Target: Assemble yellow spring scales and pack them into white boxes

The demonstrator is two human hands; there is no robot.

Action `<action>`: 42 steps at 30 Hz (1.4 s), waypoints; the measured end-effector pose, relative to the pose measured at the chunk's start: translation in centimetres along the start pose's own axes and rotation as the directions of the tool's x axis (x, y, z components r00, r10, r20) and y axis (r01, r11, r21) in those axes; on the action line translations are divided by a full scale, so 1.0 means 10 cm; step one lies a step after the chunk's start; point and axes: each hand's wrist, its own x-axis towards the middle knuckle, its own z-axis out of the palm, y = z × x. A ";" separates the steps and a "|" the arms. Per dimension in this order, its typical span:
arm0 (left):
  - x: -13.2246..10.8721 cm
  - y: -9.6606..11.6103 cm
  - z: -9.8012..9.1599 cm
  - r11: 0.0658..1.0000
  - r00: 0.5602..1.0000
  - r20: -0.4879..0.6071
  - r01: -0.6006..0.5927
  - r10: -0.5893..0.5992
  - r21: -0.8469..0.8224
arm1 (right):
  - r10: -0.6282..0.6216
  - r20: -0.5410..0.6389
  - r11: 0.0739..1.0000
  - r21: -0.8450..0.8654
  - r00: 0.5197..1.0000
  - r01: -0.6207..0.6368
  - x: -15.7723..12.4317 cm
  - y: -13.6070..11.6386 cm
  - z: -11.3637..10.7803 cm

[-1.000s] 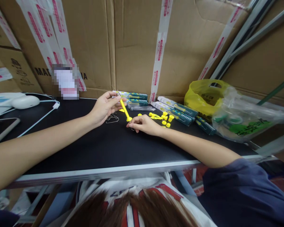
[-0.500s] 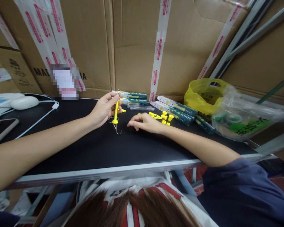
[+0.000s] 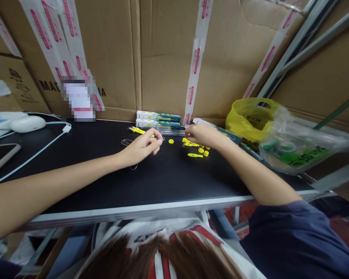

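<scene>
At left on the black counter [image 3: 168,184] lie one phone [image 3: 1,157] and one white cable [image 3: 31,163]; then one yellow stick [image 3: 138,130]. The left hand [image 3: 144,146] has its grip pinched on a metal wire [image 3: 163,138], before two boxes [image 3: 159,116]. One yellow ring [image 3: 171,141] sits apart; the right hand [image 3: 202,135], its hold impossible to tell, blocks boxes above scattered yellow parts [image 3: 201,150], near two bags [image 3: 247,122].

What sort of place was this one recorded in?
Possibly a storeroom corner used as a workbench: big taped cardboard boxes stand behind the black tabletop, a metal frame rises at the right, and small yellow plastic parts lie near slim printed cartons.
</scene>
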 end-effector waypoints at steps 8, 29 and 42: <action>-0.02 0.04 0.03 0.999 0.999 -0.019 -0.037 0.037 0.029 | 0.088 0.203 0.996 -0.036 0.975 -0.082 -0.09 0.06 -0.16; -0.06 0.21 -0.02 0.968 0.989 -0.081 -0.101 0.123 0.230 | -0.125 0.401 0.981 0.186 0.907 0.053 -0.12 -0.10 -0.09; -0.02 0.19 -0.08 0.942 0.997 -0.074 -0.002 0.029 0.335 | -0.220 -0.175 0.136 0.969 0.960 0.207 0.00 -0.42 0.00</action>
